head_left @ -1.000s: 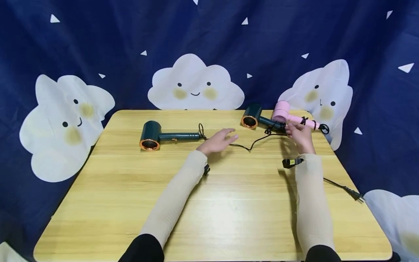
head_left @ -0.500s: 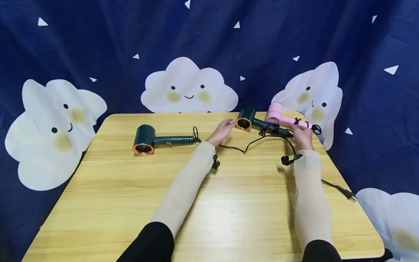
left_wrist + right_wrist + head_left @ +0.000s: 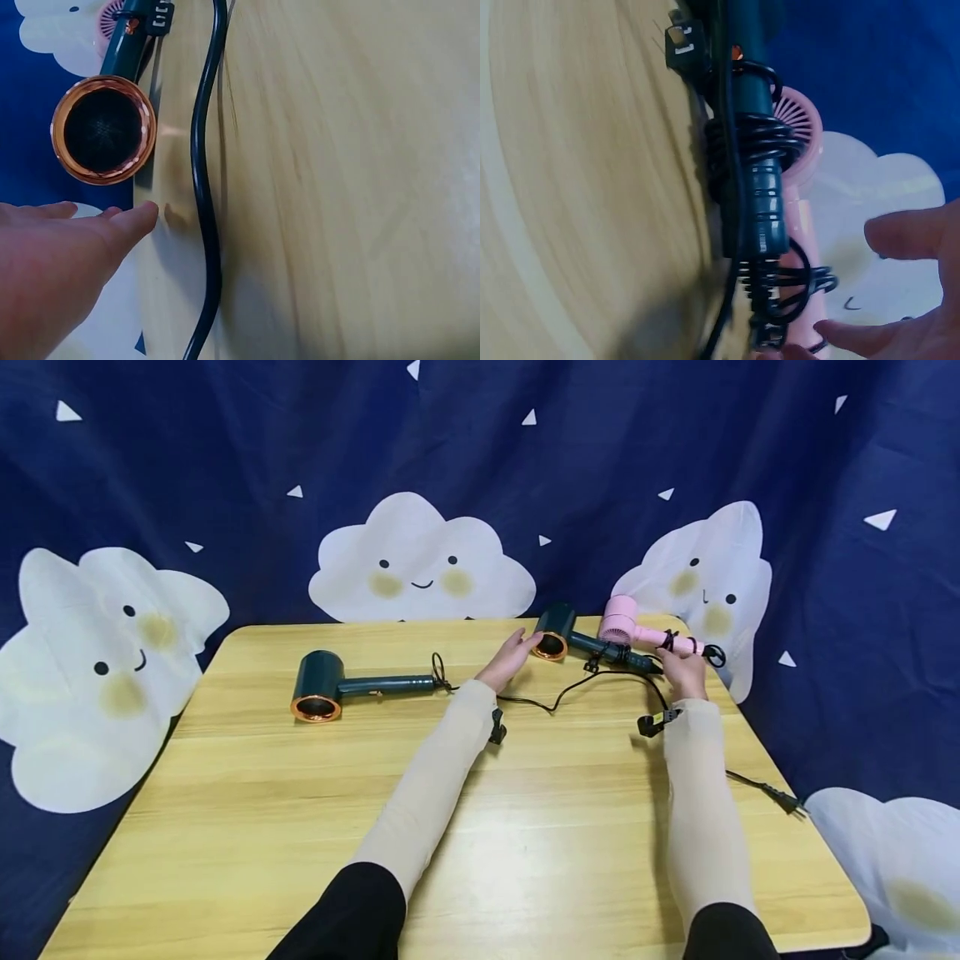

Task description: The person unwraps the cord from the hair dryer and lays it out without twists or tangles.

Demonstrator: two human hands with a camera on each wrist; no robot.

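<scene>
A dark green hair dryer (image 3: 557, 618) with a copper-rimmed nozzle (image 3: 103, 130) lies at the back right, its cord (image 3: 757, 139) wound round the handle. My left hand (image 3: 508, 662) is beside the nozzle, fingers extended; contact cannot be told. At the handle's far end is my right hand (image 3: 686, 675). In the right wrist view its thumb stands apart and lower fingertips reach the cord end, partly out of frame. Just behind lies a pink hair dryer (image 3: 621, 610), cord also wrapped. Another green hair dryer (image 3: 320, 677) lies at the left.
A loose black cable (image 3: 553, 708) runs from the left dryer across the table (image 3: 570, 877), past the right forearm. It leads to a plug (image 3: 783, 799) near the right edge. Behind the table hangs a blue curtain (image 3: 480, 435) with cloud prints.
My left hand has moved right and away from me to the green dryer's nozzle. My right hand has slid from the handle to its end, uncovering it. The head view has shifted slightly.
</scene>
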